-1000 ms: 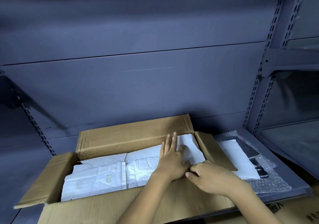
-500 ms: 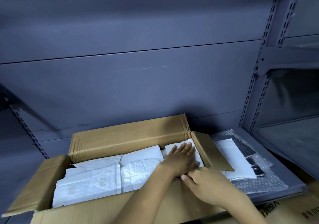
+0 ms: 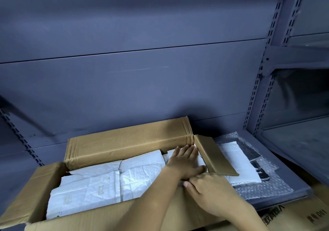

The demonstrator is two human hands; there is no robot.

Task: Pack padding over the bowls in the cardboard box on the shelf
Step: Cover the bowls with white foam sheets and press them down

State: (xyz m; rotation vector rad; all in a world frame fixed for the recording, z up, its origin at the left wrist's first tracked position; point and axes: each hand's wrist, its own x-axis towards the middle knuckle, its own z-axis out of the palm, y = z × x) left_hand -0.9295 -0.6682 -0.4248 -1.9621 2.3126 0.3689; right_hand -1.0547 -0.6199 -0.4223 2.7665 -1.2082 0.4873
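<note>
Both forearms reach in from the near edge, toward the right end of the cardboard box (image 3: 128,141) on the shelf (image 3: 288,166). The left hand (image 3: 185,161) lies flat, fingers straight and together, pressing the white padding (image 3: 142,173) into the far right corner. The right hand (image 3: 208,191) rests at the near wall, fingertips tucked under the left (pinching or just touching, I cannot tell). Padding fills the box. Bubble wrap (image 3: 267,186) sits just beside it, before grey metal shelving panels (image 3: 124,88).

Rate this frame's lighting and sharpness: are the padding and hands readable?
Head view: dim, bluish light, yet the white padding, left hand and right hand read sharp; head view, right side: the shelf upright leans, likely wide-angle distortion.
</note>
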